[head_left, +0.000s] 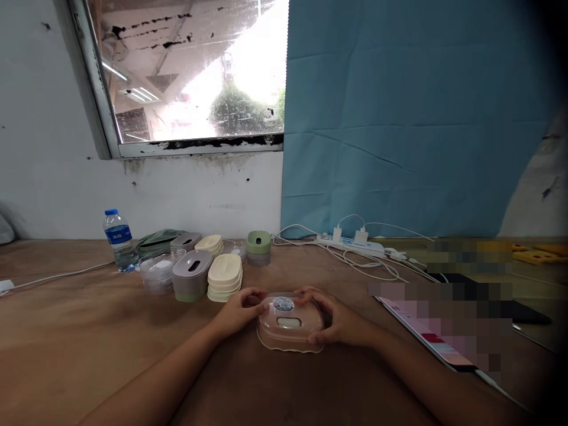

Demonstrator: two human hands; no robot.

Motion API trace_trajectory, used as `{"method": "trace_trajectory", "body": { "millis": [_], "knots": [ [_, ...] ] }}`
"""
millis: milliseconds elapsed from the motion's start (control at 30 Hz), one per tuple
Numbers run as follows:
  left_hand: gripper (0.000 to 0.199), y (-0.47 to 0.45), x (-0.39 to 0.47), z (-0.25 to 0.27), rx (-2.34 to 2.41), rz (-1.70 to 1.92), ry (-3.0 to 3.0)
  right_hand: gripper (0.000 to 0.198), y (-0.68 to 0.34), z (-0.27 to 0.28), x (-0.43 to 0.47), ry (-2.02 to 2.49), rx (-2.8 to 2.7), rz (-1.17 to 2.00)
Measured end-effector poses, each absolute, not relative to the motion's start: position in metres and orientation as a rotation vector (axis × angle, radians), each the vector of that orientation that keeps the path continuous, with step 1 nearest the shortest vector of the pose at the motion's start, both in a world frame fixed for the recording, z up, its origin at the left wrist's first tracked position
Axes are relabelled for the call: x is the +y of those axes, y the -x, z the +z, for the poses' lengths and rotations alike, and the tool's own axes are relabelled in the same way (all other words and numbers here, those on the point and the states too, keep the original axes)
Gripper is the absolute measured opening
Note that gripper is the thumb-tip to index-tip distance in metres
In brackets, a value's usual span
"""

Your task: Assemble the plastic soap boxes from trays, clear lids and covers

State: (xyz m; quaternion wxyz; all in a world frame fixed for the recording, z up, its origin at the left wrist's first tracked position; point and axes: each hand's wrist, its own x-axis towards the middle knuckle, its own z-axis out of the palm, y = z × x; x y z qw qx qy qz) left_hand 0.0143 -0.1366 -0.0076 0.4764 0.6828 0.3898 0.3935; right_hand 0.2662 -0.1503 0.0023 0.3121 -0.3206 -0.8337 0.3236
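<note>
A clear plastic oval cover with a wavy rim lies low over the brown table in front of me. On its top is a round printed sticker, and behind that a pale slot-shaped piece shows. My left hand pinches its left end, thumb in front and fingers behind. Around the right end my right hand is closed, with its thumb at the near side. To the left of the cover stand a stack of cream oval lids and a grey-and-green oval box.
Clear round containers, a water bottle and a green-and-grey box stand toward the wall. A power strip with loose white cables lies at the back right. At right is a partly blurred tablet-like device.
</note>
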Motion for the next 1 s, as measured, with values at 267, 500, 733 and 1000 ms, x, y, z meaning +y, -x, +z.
{"method": "trace_trajectory", "body": {
  "millis": [267, 500, 733, 1000],
  "knots": [
    [0.036, -0.015, -0.140, -0.004, 0.988, 0.975, -1.754, 0.055, -0.266, -0.004, -0.147, 0.816, -2.108, 0.918],
    [0.047, -0.014, -0.147, 0.000, 0.860, 0.916, -1.914, 0.052, -0.267, -0.005, -0.147, 0.837, -2.135, 0.843],
    [0.067, -0.012, -0.153, 0.002, 0.845, 0.832, -2.028, 0.054, -0.268, -0.005, -0.147, 0.803, -2.151, 0.833],
    [0.080, -0.015, -0.155, 0.001, 0.917, 0.869, -2.247, 0.053, -0.267, -0.016, -0.145, 0.753, -2.083, 0.824]
  ]
}}
